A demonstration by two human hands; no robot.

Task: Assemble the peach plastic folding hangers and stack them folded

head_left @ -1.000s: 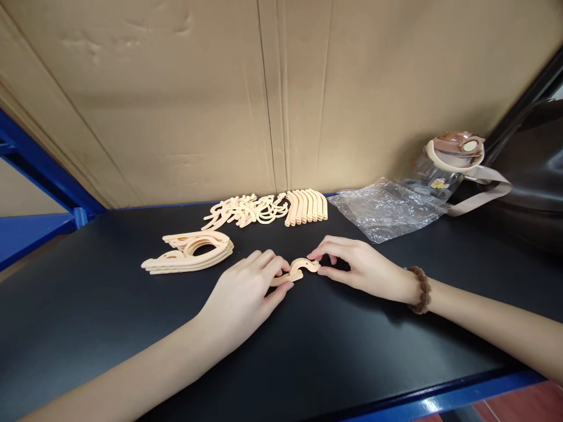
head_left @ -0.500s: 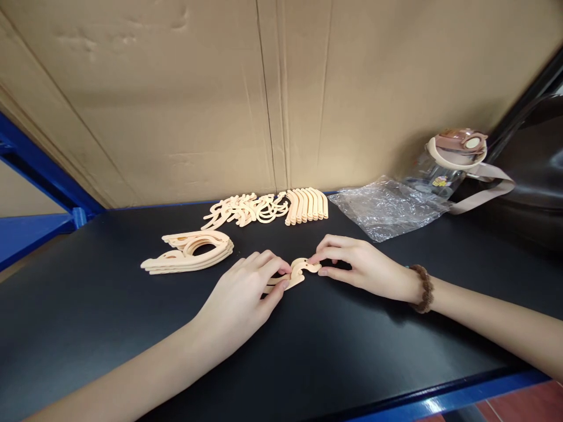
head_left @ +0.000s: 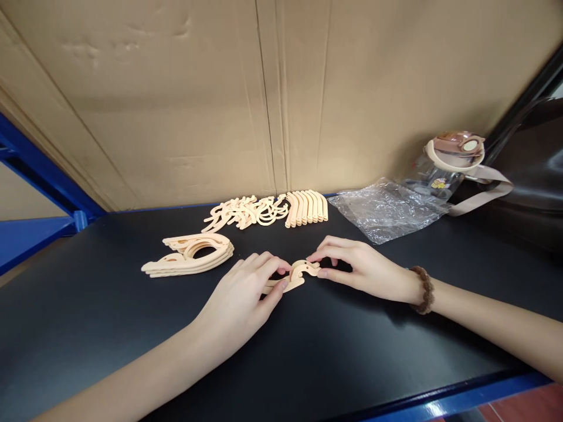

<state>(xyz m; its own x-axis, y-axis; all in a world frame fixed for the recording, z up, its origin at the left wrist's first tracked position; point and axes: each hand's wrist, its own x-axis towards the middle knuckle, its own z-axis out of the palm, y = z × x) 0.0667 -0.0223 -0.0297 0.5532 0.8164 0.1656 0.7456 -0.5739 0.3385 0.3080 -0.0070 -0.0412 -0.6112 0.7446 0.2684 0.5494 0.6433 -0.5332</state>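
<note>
Between thumb and fingers, my left hand [head_left: 259, 284] pinches one end of a cream plastic folding hanger [head_left: 299, 271] low over the black table. My right hand [head_left: 358, 261] closes on the other end of that hanger, thumb in front and fingertips behind. A curved part with small dark holes shows between the two hands; the rest is covered by my left fingers. To the left lies a stack of folded hangers [head_left: 209, 266] in the same cream plastic. Farther back are a loose heap of hook parts [head_left: 240, 211] and a neat row of curved arm parts [head_left: 307, 208].
A crumpled clear plastic bag [head_left: 382, 211] lies at the back right, beside a clear bottle [head_left: 444, 176] with a brown lid and a strap. Cardboard [head_left: 197, 105] stands behind the black tabletop [head_left: 272, 369]. Blue metal framing [head_left: 39, 170] borders the left side.
The curved part of the hanger between my hands has shifted slightly in angle. Both hands keep nearly the same place and grip; the surrounding things look unchanged.
</note>
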